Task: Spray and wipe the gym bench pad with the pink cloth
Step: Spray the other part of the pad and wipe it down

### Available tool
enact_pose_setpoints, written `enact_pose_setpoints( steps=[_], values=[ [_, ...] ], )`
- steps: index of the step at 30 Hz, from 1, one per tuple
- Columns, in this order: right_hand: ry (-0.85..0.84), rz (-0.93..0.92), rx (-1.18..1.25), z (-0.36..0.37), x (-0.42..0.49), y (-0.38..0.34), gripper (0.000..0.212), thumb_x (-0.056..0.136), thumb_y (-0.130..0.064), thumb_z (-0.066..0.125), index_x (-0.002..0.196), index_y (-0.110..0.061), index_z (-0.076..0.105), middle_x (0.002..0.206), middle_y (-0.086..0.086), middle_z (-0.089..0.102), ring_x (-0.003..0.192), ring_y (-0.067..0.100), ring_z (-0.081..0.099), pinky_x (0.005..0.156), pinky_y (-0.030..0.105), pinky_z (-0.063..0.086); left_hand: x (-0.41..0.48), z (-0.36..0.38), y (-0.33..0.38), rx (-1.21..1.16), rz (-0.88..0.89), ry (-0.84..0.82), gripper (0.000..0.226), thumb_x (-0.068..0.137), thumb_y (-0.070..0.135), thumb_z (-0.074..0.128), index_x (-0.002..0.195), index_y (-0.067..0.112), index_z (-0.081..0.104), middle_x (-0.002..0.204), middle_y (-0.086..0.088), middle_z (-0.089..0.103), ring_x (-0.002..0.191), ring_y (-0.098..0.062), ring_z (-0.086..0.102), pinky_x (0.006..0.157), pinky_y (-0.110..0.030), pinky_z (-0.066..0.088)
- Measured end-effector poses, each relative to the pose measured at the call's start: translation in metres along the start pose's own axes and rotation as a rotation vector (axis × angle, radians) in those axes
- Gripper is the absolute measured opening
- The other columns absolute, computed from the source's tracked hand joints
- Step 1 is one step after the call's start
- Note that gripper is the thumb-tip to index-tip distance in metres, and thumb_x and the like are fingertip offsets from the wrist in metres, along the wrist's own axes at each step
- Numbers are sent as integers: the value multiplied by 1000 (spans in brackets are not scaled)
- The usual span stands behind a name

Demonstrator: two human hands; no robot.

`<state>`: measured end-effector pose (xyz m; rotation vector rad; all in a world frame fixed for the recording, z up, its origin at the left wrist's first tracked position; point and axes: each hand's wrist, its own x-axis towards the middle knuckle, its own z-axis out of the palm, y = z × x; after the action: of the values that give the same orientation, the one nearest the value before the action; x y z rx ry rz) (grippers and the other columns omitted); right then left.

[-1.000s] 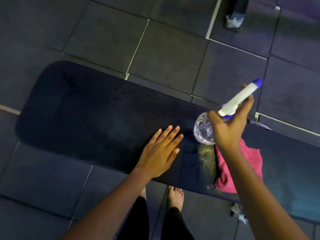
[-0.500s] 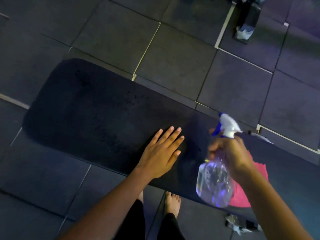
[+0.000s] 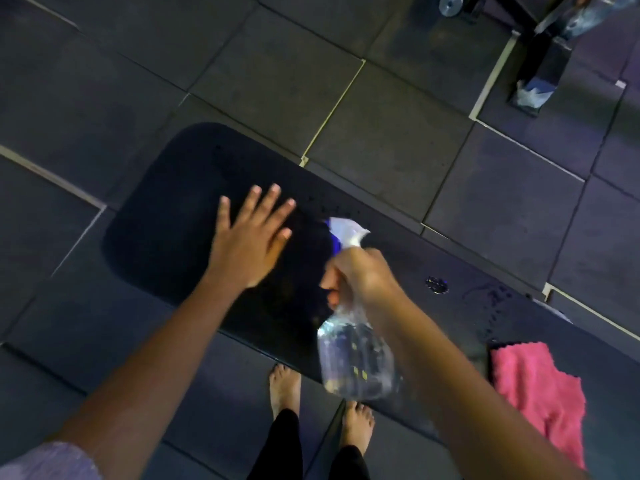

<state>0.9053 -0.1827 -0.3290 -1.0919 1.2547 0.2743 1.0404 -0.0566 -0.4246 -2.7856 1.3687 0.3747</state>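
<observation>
The long black bench pad (image 3: 162, 216) runs from the left middle to the lower right. My left hand (image 3: 251, 237) is over its left part, flat, fingers spread, holding nothing; whether it touches the pad I cannot tell. My right hand (image 3: 360, 275) grips the neck of a clear spray bottle (image 3: 356, 362) with a white and blue nozzle pointing at the pad's left part. The pink cloth (image 3: 540, 393) lies crumpled on the pad at the lower right, apart from both hands. Small wet spots show on the pad to the right of the bottle.
Dark rubber floor tiles (image 3: 381, 140) with pale seams surround the bench. A black equipment leg (image 3: 543, 60) with a wrapped foot stands at the top right, near a metal weight plate (image 3: 450, 3). My bare feet (image 3: 285, 386) stand on the floor just in front of the pad.
My right hand swung the bottle from nozzle-up to nozzle aimed at the pad and carried it left, away from the cloth. My left hand moved left along the pad.
</observation>
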Motion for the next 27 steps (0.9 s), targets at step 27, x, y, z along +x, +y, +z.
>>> enact_pose_setpoints(
  steps=[27],
  values=[
    [195,31,-180,-100,-84,156,16,68,3,52,58,-2,63,44,8,58,41,23,51,41,25,41,-117,39,183,-164,245,-39,54,95,38,38,147,22,38,159,-6,25,146,-24,23,116,-53,18]
  ],
)
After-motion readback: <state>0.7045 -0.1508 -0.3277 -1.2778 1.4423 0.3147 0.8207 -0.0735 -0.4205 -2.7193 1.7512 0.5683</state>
